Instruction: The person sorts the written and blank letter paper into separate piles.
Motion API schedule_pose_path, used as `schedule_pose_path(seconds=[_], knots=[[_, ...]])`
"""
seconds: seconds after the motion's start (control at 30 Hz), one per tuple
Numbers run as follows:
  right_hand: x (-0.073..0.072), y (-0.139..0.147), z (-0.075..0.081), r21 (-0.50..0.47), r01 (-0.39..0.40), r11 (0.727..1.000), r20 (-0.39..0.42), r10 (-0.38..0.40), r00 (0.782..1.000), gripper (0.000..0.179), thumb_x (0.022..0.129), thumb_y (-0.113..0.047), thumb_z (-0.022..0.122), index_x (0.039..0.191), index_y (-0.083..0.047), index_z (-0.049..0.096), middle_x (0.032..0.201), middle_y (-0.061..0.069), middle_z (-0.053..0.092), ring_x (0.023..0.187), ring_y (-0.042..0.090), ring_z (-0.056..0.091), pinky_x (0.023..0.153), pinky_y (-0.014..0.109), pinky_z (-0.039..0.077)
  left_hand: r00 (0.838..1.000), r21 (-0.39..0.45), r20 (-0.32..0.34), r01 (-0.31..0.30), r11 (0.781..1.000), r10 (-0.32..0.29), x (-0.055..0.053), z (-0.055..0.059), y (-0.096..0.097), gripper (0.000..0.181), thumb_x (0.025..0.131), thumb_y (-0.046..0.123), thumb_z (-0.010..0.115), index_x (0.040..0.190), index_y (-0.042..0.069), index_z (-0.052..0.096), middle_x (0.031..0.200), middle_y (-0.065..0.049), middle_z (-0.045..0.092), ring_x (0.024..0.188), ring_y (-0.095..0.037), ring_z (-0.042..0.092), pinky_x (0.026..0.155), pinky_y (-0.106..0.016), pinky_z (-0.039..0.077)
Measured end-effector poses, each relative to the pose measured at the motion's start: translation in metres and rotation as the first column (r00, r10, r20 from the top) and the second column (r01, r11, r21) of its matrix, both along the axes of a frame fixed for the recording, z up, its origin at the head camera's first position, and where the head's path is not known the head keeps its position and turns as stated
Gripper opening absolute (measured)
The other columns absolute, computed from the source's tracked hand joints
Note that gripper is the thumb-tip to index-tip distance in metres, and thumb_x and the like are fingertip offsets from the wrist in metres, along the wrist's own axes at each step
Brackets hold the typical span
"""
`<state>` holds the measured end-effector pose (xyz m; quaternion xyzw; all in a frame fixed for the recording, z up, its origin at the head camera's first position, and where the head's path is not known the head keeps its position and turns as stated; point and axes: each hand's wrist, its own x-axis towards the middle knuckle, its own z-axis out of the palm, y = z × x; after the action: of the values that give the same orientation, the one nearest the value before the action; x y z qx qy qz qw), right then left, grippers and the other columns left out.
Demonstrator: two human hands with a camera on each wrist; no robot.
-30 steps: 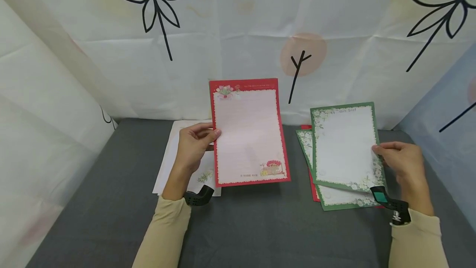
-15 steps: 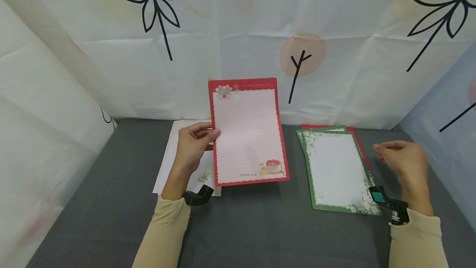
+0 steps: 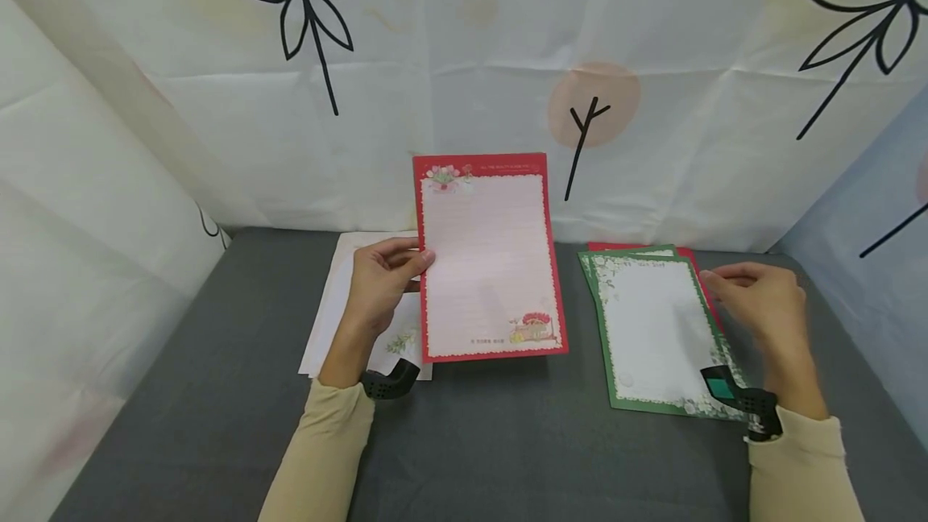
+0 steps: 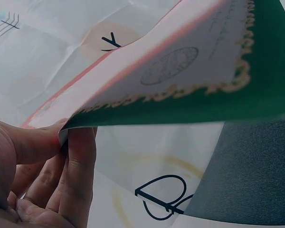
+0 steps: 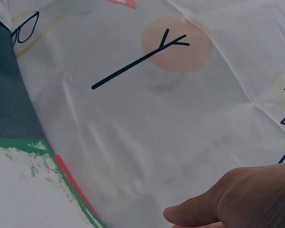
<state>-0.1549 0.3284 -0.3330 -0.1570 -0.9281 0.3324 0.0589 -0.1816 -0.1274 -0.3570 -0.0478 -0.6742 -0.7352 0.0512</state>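
My left hand [image 3: 380, 276] pinches the left edge of red-bordered letter paper [image 3: 486, 264], upright above the table, with tulips at its top corner. In the left wrist view thumb and fingers [image 4: 80, 175] grip that edge, and a green border [image 4: 270, 76] shows on the side toward the camera. My right hand [image 3: 761, 304] hovers at the right side of a pile of green-bordered letter paper [image 3: 652, 329], fingers loosely bent and holding nothing. From under the pile a red edge [image 3: 685, 251] sticks out. The right wrist view shows mostly the thumb [image 5: 194, 211].
White sheets [image 3: 326, 329] with a leafy print lie on the grey table [image 3: 493, 441], partly hidden by the left hand and the held paper. A pale patterned cloth [image 3: 478, 47] hangs behind and at both sides.
My right hand has let go of a green-bordered sheet, which now lies flat on the pile, and has then shifted slightly left. The left hand keeps its hold, almost still.
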Motion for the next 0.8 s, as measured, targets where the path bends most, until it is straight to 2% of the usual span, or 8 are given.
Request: schedule_pose_path(seconds=[0.1,0.17,0.27,0.4,0.53,0.63,0.8], knots=[[0.000,-0.006,-0.001,0.002,-0.058,0.998,-0.033,0.058,0.998,0.051,0.100,-0.041,0.062,0.120,0.005,0.069,0.078,-0.011,0.071,0.076,0.007,0.058,0.064,0.030,0.049,1.000,-0.005,0.003,0.001,1.000,-0.001,0.000,0.000,0.002,0.030,0.091,-0.004,0.073,0.119,-0.013,0.067,0.087,-0.003,0.075,0.076,-0.013,0.073,0.066,-0.035,0.061],[0.000,-0.011,-0.001,-0.007,-0.091,0.996,-0.046,0.091,0.995,0.051,0.100,-0.042,0.064,0.120,0.005,0.069,0.080,-0.006,0.074,0.072,-0.001,0.059,0.061,0.025,0.049,1.000,-0.009,0.004,0.004,1.000,-0.004,0.001,0.000,0.002,0.029,0.091,-0.004,0.073,0.119,-0.012,0.067,0.088,-0.005,0.076,0.076,-0.014,0.073,0.067,-0.035,0.062],[0.000,-0.018,-0.001,-0.013,-0.122,0.992,-0.048,0.122,0.991,0.050,0.099,-0.042,0.064,0.119,0.004,0.069,0.087,0.005,0.076,0.066,-0.007,0.060,0.057,0.023,0.050,1.000,-0.017,0.003,0.008,1.000,-0.008,0.001,-0.001,0.004,0.029,0.091,-0.003,0.073,0.118,-0.012,0.067,0.089,-0.007,0.076,0.076,-0.014,0.073,0.067,-0.035,0.062],[-0.001,-0.030,-0.001,0.005,-0.146,0.989,-0.041,0.146,0.989,0.049,0.100,-0.042,0.064,0.118,0.004,0.070,0.094,0.014,0.076,0.068,-0.005,0.059,0.059,0.026,0.049,1.000,-0.017,-0.001,0.017,1.000,-0.017,0.001,-0.001,0.005,0.029,0.091,-0.004,0.073,0.118,-0.012,0.067,0.087,-0.006,0.075,0.075,-0.013,0.073,0.067,-0.034,0.062],[-0.003,-0.042,-0.002,-0.040,-0.194,0.980,-0.055,0.192,0.980,0.047,0.100,-0.038,0.064,0.119,0.005,0.069,0.100,0.019,0.075,0.073,-0.002,0.063,0.064,0.022,0.052,1.000,-0.011,0.002,0.028,1.000,-0.028,0.001,-0.001,0.008,0.028,0.091,-0.004,0.073,0.117,-0.013,0.067,0.085,-0.004,0.075,0.074,-0.012,0.072,0.066,-0.033,0.062],[-0.004,-0.052,-0.004,-0.135,-0.264,0.955,-0.090,0.253,0.963,0.044,0.101,-0.033,0.065,0.119,0.007,0.067,0.104,0.022,0.073,0.076,-0.001,0.067,0.069,0.019,0.055,0.999,-0.009,0.011,0.032,0.999,-0.032,0.001,-0.002,0.010,0.027,0.091,-0.004,0.072,0.116,-0.013,0.067,0.083,-0.002,0.074,0.073,-0.011,0.071,0.066,-0.033,0.061],[-0.006,-0.070,-0.006,-0.287,-0.393,0.874,-0.141,0.367,0.920,0.038,0.102,-0.021,0.064,0.119,0.012,0.064,0.108,0.024,0.071,0.084,0.006,0.071,0.076,0.022,0.058,0.999,-0.018,0.018,0.036,0.999,-0.035,0.001,-0.003,0.013,0.026,0.092,-0.004,0.072,0.116,-0.012,0.068,0.082,0.000,0.073,0.072,-0.010,0.070,0.066,-0.032,0.061]])
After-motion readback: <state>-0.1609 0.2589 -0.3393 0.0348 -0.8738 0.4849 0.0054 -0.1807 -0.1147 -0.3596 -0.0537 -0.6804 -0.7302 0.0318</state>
